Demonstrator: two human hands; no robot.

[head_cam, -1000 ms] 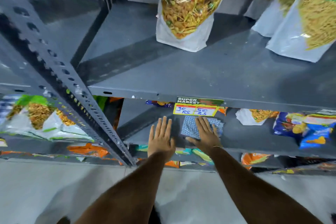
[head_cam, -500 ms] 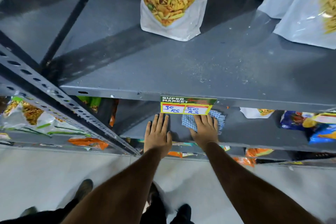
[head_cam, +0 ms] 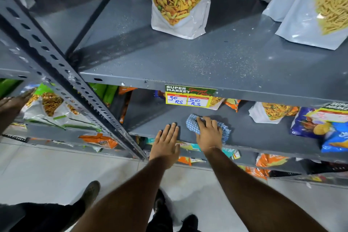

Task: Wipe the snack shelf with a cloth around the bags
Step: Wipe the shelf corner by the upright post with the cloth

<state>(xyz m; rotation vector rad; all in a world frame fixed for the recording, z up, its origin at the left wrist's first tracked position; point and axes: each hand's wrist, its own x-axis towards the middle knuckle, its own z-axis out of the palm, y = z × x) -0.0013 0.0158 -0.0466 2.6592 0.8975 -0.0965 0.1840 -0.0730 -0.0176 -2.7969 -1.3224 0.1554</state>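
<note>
1. The right hand (head_cam: pixel 208 134) presses a blue-checked cloth (head_cam: pixel 224 132) flat against the lower shelf (head_cam: pixel 263 137), fingers curled over the bunched fabric, close to the shelf's front edge.
2. The left hand (head_cam: pixel 166 142) lies flat beside it, fingers straight and together, gripping nothing; it seems to brace on the front edge.
3. To wipe well here, I would keep the palm's weight on the cloth and sweep from the back wall toward the front edge, since that pulls crumbs out rather than into the corners.
4. The white snack bag (head_cam: pixel 271 112) and the blue bags (head_cam: pixel 320 128) sit near the right end of this shelf, well apart from the cloth; working up to their bases and curving round them should keep them from toppling.
5. The upper shelf (head_cam: pixel 188 58) shows pale specks in front of a tall mixture bag (head_cam: pixel 180 2), so it likely needs a pass too.
6. A price tag (head_cam: pixel 189 96) on the upper shelf's front edge reads "SUPER MARKET", with handwritten "90 RS" and "50 RS"; the red script beside the heading is hard to read.
</note>
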